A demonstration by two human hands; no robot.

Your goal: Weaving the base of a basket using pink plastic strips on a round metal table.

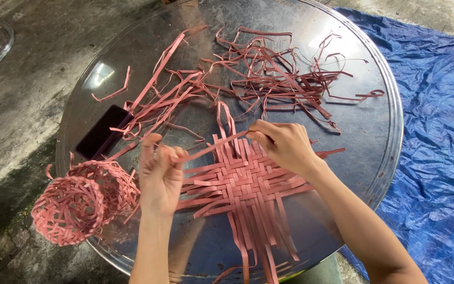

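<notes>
Strip (211, 147) ends seemingly inside both fists

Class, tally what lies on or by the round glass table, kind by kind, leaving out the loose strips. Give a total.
Finished pink baskets: 2
Half-woven pink mat: 1
Dark phone: 1
Blue tarp: 1
Total: 5

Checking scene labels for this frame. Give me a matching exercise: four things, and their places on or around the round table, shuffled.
Things:
1. woven mat
2. finished baskets
3. dark phone
4. blue tarp

Places:
A. on the ground beside the table's right rim
B. middle of the table, under both hands
C. table's left edge, partly overhanging
D. left part of the table, under loose strips

Pairs: 1-B, 2-C, 3-D, 4-A
</notes>
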